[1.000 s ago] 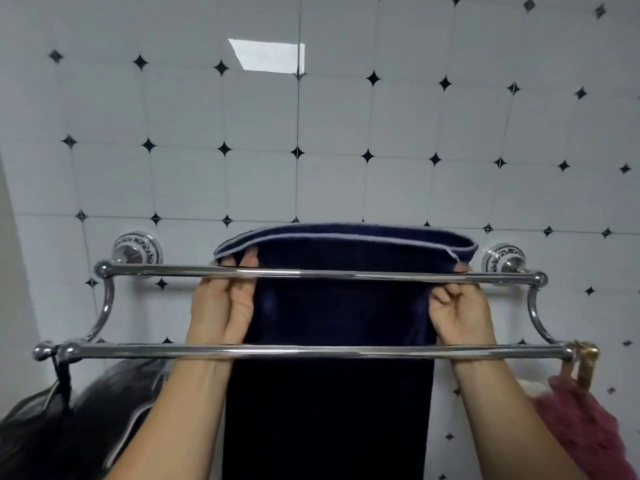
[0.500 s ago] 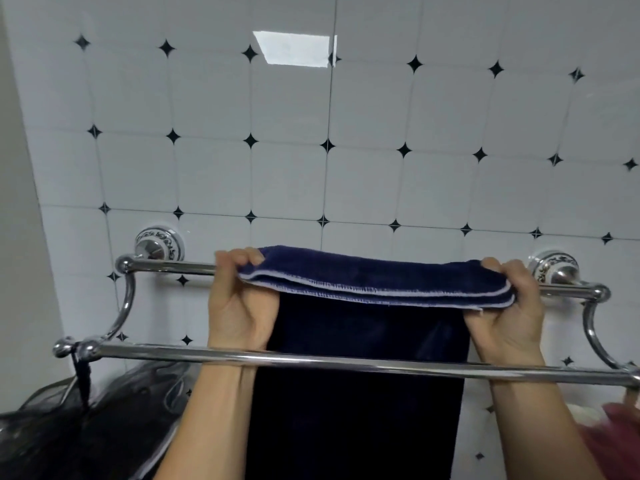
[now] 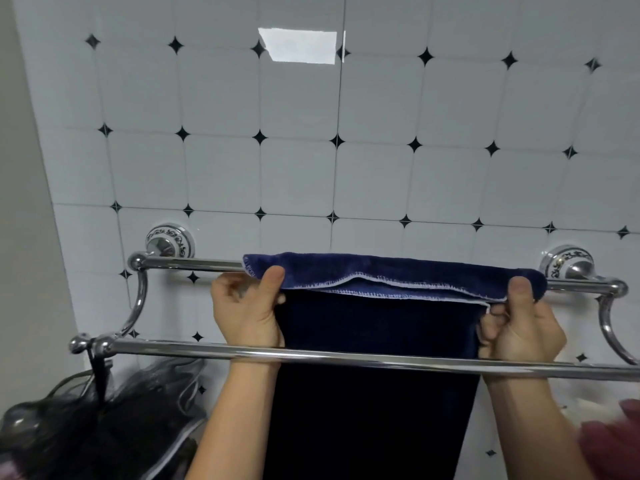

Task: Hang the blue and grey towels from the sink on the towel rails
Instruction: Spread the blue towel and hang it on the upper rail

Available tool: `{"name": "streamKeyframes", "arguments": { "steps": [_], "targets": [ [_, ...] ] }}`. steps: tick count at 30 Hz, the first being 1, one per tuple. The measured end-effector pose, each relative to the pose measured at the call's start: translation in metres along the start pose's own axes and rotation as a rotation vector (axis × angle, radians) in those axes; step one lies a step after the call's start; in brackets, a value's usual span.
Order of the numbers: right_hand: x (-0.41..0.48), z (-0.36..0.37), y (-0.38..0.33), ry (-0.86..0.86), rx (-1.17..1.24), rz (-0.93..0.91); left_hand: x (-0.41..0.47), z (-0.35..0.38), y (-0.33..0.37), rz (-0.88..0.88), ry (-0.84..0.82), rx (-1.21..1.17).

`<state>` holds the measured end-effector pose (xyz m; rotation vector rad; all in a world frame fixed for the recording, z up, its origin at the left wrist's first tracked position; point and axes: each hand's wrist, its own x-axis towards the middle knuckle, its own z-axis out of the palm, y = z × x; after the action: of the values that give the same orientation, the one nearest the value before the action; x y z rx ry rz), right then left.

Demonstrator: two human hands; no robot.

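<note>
One blue towel [image 3: 381,271] lies over the far rail [image 3: 194,264] of two. Its folded top edge runs left to right and its length hangs straight down behind the near rail [image 3: 346,356]. My left hand [image 3: 247,313] and right hand [image 3: 519,323] each pinch a top corner.

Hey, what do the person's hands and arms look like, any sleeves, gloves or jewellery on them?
The left hand and right hand are bare, without gloves. No ring shows on the visible fingers, and the thumbnails look short and unpainted. Both forearms are uncovered down to the frame's bottom edge: no sleeve, watch or bracelet in view.
</note>
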<state>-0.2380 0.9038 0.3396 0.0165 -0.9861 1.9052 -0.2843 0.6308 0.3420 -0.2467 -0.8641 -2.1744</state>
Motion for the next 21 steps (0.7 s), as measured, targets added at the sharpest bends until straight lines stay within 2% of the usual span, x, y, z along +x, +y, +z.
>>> {"name": "streamKeyframes", "arguments": {
  "steps": [5,8,11,15,21],
  "targets": [
    [-0.005,-0.001,-0.005,-0.108,-0.006,0.031,-0.001,-0.007,0.0,-0.023,-0.083,0.069],
    [-0.009,-0.004,-0.005,-0.199,0.053,0.13,-0.001,-0.01,-0.002,-0.05,-0.17,0.092],
    [-0.011,-0.006,-0.008,-0.244,0.082,0.228,-0.003,-0.01,0.001,-0.066,-0.225,0.099],
    [-0.015,-0.013,-0.009,-0.26,0.174,0.252,-0.009,-0.017,0.003,-0.095,-0.289,0.11],
    [-0.034,-0.049,0.01,-0.26,0.231,0.397,-0.03,-0.067,-0.008,-0.119,-0.32,0.413]
  ]
}}
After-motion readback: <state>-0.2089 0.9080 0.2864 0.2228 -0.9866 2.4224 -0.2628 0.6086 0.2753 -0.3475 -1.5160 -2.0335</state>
